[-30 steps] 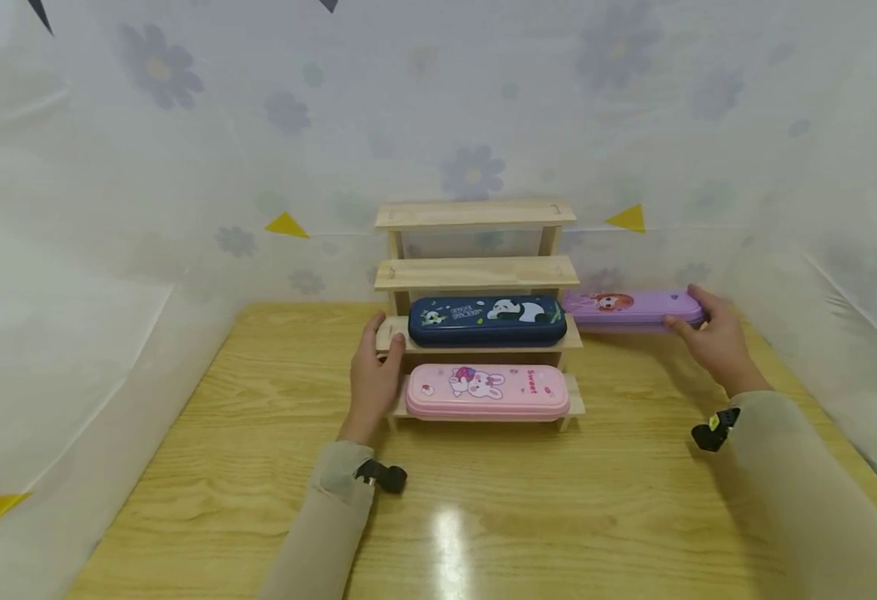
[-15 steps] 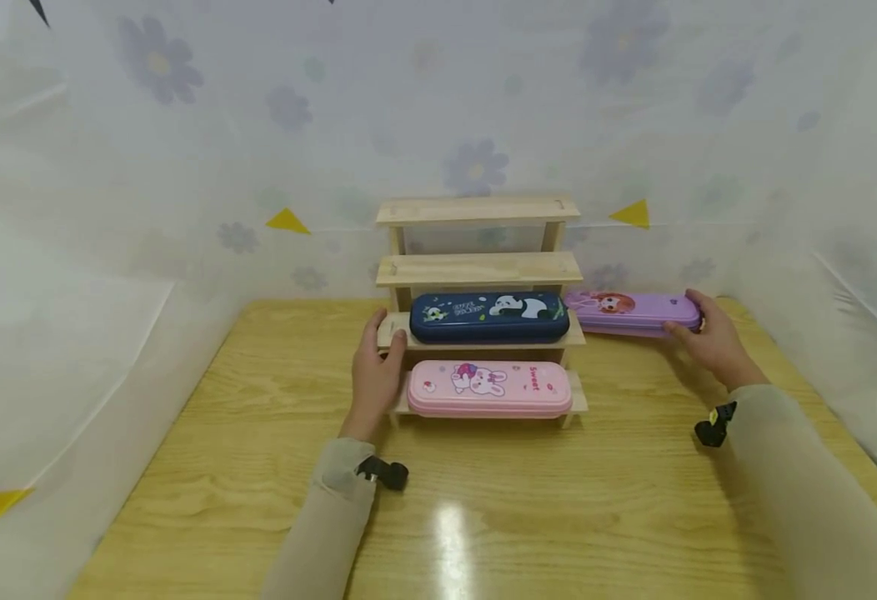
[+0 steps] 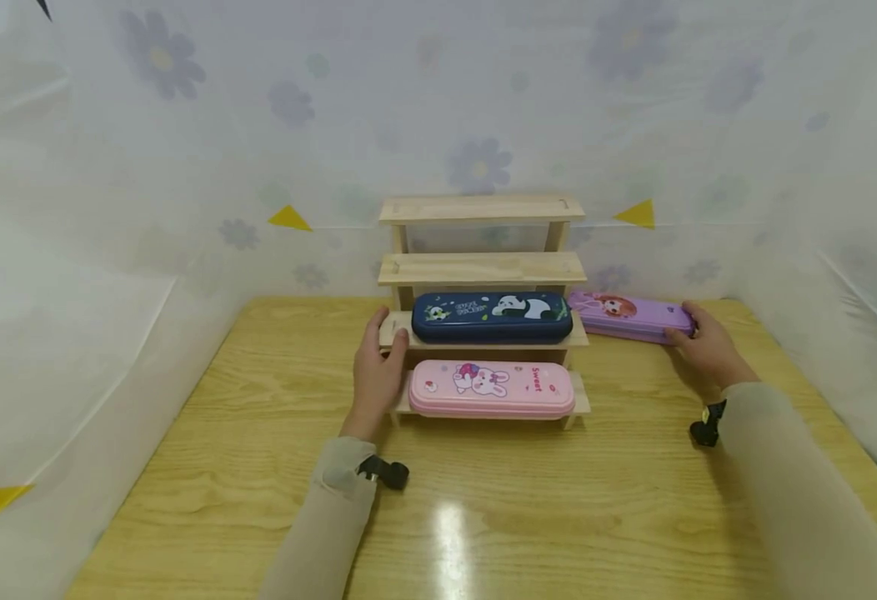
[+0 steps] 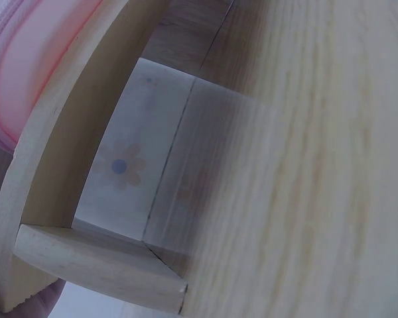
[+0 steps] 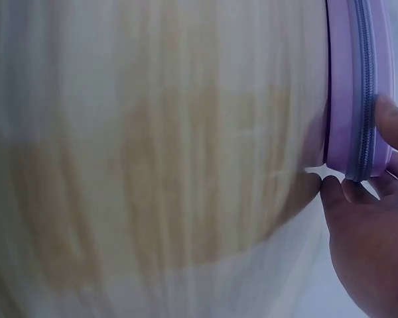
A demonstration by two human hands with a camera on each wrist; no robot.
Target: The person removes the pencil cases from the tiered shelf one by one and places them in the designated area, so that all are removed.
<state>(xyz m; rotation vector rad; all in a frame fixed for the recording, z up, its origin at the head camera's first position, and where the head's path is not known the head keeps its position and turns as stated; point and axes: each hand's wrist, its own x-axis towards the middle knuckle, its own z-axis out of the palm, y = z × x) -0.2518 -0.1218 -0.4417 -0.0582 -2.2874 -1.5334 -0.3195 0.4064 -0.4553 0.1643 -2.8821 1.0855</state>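
A purple zippered pencil case with a red-haired doll print lies at the right of a stepped wooden shelf. My right hand holds its right end, thumb on the near side and other fingers at the far end. In the right wrist view the thumb presses near the zipper. My left hand grips the left end of the shelf at its second step from the bottom. A dark blue panda pencil case rests on that step. Below it, a pink bunny pencil case sits on the lowest step.
The wood-grain table carries the shelf near its back edge. Pale flower-printed sheeting hangs behind and on both sides, with yellow triangles on it.
The purple pencil case has turned so that its right end sits closer to me. My right hand has shifted slightly left and nearer with it. The left hand keeps its grip on the shelf.
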